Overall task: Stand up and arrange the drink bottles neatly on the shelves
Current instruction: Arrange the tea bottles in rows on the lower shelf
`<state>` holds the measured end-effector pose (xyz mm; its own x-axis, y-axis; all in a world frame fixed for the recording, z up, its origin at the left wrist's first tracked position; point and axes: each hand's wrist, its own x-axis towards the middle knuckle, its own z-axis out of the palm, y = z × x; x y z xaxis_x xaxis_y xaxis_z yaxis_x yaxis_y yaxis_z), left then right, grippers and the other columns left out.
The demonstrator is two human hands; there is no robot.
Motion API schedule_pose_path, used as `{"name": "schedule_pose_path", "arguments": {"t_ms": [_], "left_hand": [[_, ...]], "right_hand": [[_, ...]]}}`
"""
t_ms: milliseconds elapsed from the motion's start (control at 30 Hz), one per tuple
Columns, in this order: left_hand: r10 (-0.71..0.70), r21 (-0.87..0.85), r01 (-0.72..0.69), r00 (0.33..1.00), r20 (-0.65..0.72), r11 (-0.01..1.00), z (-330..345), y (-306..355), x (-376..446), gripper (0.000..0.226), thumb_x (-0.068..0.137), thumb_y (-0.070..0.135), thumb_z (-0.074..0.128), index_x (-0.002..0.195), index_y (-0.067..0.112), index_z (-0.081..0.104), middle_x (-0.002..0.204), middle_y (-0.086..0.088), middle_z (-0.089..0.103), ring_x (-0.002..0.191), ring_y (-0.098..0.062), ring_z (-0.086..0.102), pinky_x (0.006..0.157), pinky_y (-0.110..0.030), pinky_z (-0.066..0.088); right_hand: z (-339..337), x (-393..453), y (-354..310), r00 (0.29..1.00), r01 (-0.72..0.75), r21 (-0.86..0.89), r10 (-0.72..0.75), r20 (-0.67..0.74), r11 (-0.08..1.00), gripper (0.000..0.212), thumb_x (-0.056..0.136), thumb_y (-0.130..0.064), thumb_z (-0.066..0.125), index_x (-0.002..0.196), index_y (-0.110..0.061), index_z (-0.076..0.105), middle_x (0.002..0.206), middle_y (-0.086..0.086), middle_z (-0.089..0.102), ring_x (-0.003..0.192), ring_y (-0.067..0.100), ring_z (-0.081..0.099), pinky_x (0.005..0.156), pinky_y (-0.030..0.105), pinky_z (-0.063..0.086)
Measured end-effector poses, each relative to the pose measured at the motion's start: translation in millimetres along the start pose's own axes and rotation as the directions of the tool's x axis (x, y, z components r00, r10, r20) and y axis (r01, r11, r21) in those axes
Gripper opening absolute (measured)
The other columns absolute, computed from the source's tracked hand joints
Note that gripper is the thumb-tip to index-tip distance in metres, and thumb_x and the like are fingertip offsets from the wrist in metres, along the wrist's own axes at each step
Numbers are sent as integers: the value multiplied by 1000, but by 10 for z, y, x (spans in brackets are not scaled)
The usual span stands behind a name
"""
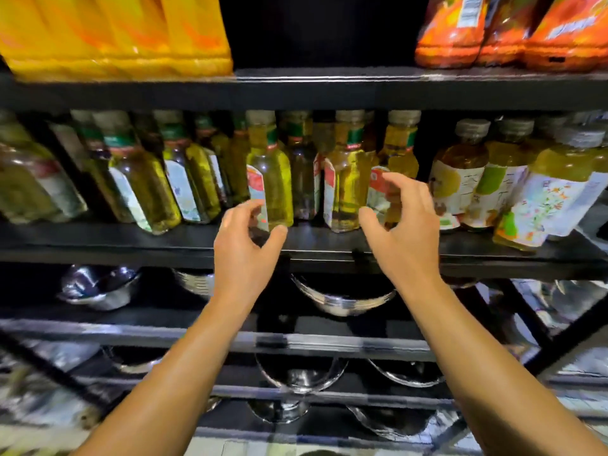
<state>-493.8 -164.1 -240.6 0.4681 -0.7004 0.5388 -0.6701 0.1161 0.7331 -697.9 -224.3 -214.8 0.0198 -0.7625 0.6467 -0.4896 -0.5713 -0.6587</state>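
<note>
Bottles (269, 179) stand on the shelf (184, 238); my left hand (245, 248) and right hand (403, 225) hover, fingers spread, seemingly gripping nothing.

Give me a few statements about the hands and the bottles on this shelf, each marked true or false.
1. Both hands, the left hand and the right hand, are in front of the middle shelf. True.
2. The left hand grips a bottle by its cap. False: it is near the base of a yellow drink bottle, holding nothing.
3. Orange packages sit on the top shelf at right. True.
4. Below the bottles lie folded towels. False: metal bowls lie there.
</note>
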Motion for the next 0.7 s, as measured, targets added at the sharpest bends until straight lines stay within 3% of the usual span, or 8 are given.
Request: {"name": "schedule_pose_path", "arguments": {"t_ms": [300,400,467,533,633,700], "left_hand": [[-55,170,90,979,-196,981,-1215,-863,319,50,85,30,72,131,18,56,122,7,54,114,-12,53,98,-28,42],[-75,180,110,979,-191,978,-1495,-1172,556,58,84,32,73,136,17,52,128,3,53,119,-14,51,101,-32,43],[-83,180,111,984,-155,977,-1562,-1298,739,68,83,36,74,141,14,46,135,-2,50,125,-15,47,103,-28,39],[-81,174,98,991,-102,980,-1564,-1377,927,79,81,41,75,144,11,39,140,-6,43,130,-18,41,105,-27,35],[-55,93,60,997,-60,994,-1573,-1488,1159,93,74,46,79,146,11,32,142,-10,35,133,-22,36,108,-31,35],[-67,-14,66,997,-36,998,-1624,-1591,1301,96,75,46,78,149,13,28,146,-11,30,137,-20,32,110,-28,32]], "right_hand": [[1317,-251,-962,945,68,158,-115,307,985,53,86,-28,71,134,-25,49,126,-12,49,116,4,48,91,18,39],[1717,-238,-1214,945,25,169,-78,318,985,55,84,-29,72,134,-25,49,121,-14,45,108,-3,44,85,2,32],[1948,-192,-1339,951,-17,114,-19,310,993,45,84,-31,72,122,-23,49,113,-9,44,94,-2,41,72,4,33],[2146,-129,-1436,960,-88,14,81,270,996,37,84,-34,72,101,-17,44,97,-2,41,83,10,39,64,19,28],[2335,-2,-1539,954,-210,-112,228,195,971,47,83,-42,71,74,-11,37,73,-3,36,75,22,39,58,29,19],[2408,98,-1592,937,-247,-180,282,206,952,54,85,-43,69,59,-11,34,58,1,36,59,24,40,51,36,18]]}}
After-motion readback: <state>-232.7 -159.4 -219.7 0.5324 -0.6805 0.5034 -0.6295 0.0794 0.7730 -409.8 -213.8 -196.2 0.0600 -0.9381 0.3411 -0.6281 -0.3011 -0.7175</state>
